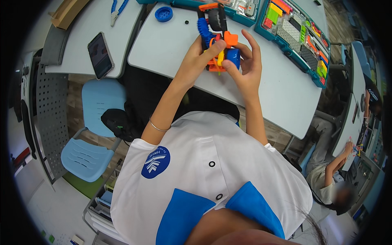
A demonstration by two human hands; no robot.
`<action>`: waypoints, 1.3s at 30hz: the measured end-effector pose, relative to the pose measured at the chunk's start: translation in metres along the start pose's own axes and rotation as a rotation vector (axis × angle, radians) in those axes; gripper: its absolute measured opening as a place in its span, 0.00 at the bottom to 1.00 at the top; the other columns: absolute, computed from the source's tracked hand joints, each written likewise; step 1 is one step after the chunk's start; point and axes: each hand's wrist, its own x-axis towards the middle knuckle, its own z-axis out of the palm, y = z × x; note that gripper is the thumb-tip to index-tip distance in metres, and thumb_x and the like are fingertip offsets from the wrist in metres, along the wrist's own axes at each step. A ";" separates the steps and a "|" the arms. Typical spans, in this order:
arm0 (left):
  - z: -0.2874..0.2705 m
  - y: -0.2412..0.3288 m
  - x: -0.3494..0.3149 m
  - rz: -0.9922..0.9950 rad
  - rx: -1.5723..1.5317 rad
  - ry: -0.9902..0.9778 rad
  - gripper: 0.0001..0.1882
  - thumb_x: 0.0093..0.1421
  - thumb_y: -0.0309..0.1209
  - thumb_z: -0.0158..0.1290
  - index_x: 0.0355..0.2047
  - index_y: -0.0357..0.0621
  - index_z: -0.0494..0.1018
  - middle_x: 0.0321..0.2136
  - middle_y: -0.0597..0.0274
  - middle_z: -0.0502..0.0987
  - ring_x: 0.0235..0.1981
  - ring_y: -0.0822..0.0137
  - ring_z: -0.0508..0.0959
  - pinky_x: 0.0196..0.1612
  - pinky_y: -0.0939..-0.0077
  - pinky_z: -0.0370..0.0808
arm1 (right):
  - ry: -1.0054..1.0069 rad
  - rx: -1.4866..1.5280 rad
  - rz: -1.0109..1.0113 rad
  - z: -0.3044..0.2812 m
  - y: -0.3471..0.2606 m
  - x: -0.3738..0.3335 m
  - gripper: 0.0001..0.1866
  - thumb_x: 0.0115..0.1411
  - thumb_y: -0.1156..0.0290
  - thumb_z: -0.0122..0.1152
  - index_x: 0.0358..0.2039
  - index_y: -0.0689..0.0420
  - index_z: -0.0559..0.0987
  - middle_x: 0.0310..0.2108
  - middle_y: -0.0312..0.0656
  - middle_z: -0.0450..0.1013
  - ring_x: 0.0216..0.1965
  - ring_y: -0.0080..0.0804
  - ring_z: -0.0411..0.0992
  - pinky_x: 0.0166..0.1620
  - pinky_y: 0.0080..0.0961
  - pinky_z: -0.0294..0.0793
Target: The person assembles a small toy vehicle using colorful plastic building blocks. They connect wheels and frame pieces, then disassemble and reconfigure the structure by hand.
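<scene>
Over the near edge of the white table, both hands hold a toy model built of plastic pieces (pixel 223 39) in orange, blue, yellow and black. A black tyre-like wheel sits on its far end, and a rounded blue part is on its right side. My left hand (pixel 200 59) is closed around the model's left side, thumb lying across the top. My right hand (pixel 248 67) grips the right side, with its thumb against the yellow and blue parts. Its index finger sticks up free, and other fingertips are hidden behind the model.
A blue wheel rim (pixel 163 14) and a small black piece (pixel 186 22) lie on the table (pixel 281 104). Teal sorting cases (pixel 300 38) of building parts stand behind. Leftward are a phone (pixel 100 55), blue-handled pliers (pixel 115 14) and a blue chair (pixel 87 157). Another person (pixel 328 175) works at right.
</scene>
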 end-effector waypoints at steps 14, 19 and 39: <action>-0.020 -0.003 -0.005 -0.011 -0.116 0.092 0.25 0.62 0.42 0.58 0.51 0.34 0.70 0.43 0.57 0.77 0.45 0.70 0.78 0.51 0.75 0.74 | 0.004 -0.183 -0.062 0.004 0.001 -0.001 0.10 0.56 0.71 0.69 0.38 0.59 0.83 0.48 0.42 0.75 0.44 0.28 0.73 0.45 0.23 0.72; -0.024 -0.001 -0.008 -0.014 -0.037 0.113 0.24 0.61 0.41 0.60 0.49 0.34 0.70 0.41 0.56 0.78 0.42 0.70 0.80 0.48 0.76 0.76 | -0.126 -0.322 -0.004 -0.007 -0.011 0.005 0.08 0.53 0.73 0.70 0.35 0.57 0.85 0.43 0.39 0.75 0.41 0.31 0.72 0.45 0.24 0.72; -0.050 0.013 -0.042 -0.090 -0.225 0.207 0.22 0.65 0.41 0.56 0.48 0.34 0.68 0.36 0.56 0.77 0.31 0.69 0.82 0.31 0.73 0.81 | -0.624 -0.685 -0.263 0.029 -0.028 0.029 0.08 0.61 0.80 0.57 0.39 0.65 0.69 0.39 0.49 0.66 0.41 0.49 0.70 0.43 0.39 0.71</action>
